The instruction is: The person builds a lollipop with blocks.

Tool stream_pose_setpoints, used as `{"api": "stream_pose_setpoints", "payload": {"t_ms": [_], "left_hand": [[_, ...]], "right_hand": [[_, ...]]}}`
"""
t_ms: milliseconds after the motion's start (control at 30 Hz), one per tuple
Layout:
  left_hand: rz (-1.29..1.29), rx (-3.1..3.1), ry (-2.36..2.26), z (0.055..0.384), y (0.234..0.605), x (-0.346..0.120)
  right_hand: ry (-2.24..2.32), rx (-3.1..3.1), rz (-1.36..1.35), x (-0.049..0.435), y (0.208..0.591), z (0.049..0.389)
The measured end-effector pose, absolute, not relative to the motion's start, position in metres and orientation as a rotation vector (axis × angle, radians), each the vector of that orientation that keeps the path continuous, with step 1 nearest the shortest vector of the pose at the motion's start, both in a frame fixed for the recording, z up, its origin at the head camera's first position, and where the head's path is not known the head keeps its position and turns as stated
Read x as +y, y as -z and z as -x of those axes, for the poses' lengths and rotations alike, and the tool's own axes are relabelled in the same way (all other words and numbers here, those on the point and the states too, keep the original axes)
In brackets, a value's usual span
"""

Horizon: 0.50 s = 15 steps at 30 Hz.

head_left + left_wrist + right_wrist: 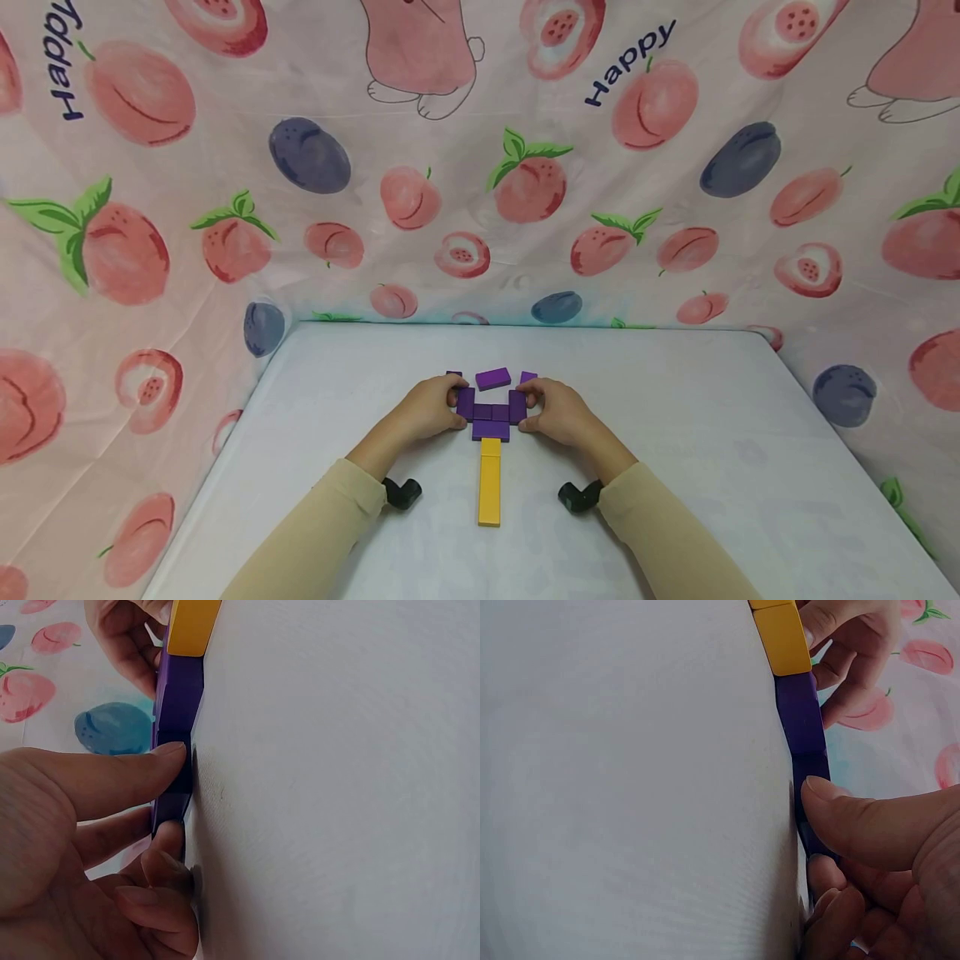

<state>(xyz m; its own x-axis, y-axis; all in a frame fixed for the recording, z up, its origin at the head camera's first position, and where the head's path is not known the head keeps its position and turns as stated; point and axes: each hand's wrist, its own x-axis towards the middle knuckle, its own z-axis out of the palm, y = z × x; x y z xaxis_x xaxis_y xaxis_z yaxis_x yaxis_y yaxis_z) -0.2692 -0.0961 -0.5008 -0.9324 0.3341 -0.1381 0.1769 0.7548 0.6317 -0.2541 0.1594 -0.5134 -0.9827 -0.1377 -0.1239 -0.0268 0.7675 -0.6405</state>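
Flat purple blocks form a cup-like shape above a yellow strip (489,487) of blocks. My left hand (433,407) pinches the upright purple block (465,406) on the left side, thumb at its near end and fingers at the far end. On the opposite side, my right hand (557,408) holds the matching purple block (517,407) the same way. Between them lie two small purple blocks (491,412), with a wider purple block (491,431) below. In the left wrist view, the thumb (161,769) presses the block's near end; the right thumb (840,817) does likewise.
A loose purple block (492,379) lies slightly tilted beyond the shape. Another purple block (528,377) shows past the right fingers, and one more (453,374) is partly hidden behind the left hand. Fruit-printed cloth (525,250) rises behind the white table (675,500).
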Motion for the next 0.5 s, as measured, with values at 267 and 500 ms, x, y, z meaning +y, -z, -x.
{"api": "stream_pose_setpoints", "payload": {"t_ms": [267,500], "left_hand": [[-0.393,2.677,-0.994,0.269,0.5015,-0.0977],[-0.378,2.635,-1.054,0.2704,0.4993,-0.1031]], "right_hand": [[1.01,2.795,0.122,0.1584,0.5122,0.2534],[1.015,2.792,0.124,0.1581,0.5128,0.2533]]}}
